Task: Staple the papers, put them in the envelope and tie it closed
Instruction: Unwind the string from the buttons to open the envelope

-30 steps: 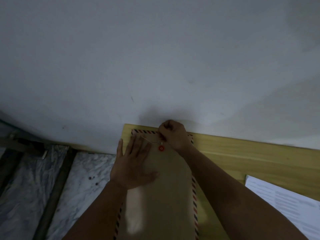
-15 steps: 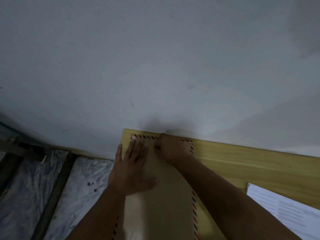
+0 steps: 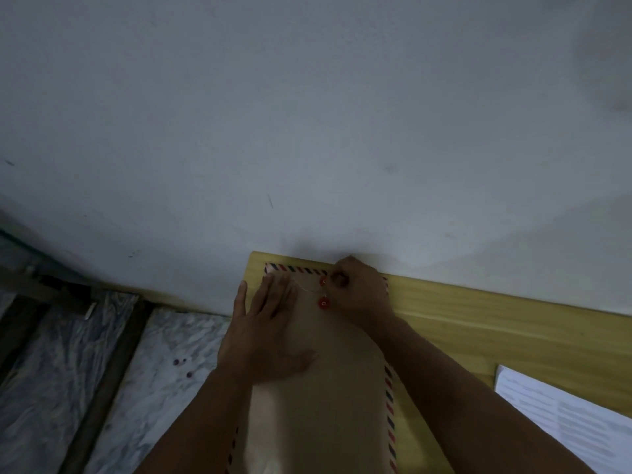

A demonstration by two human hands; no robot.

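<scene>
Envelope [image 3: 325,388] lies under both hands — left hand [image 3: 263,333] flat, right hand [image 3: 359,292] pinching the string [image 3: 309,289].

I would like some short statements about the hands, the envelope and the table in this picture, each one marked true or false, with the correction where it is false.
1. The left hand lies flat on the brown envelope. True.
2. The right hand rests open on the printed sheet. False: its fingers are curled at the string near the envelope's far end.
3. Two red discs show on the envelope. True.
4. The envelope has a plain green border. False: the border is striped red and blue.
5. The envelope lies on a yellow wooden table. True.
</scene>
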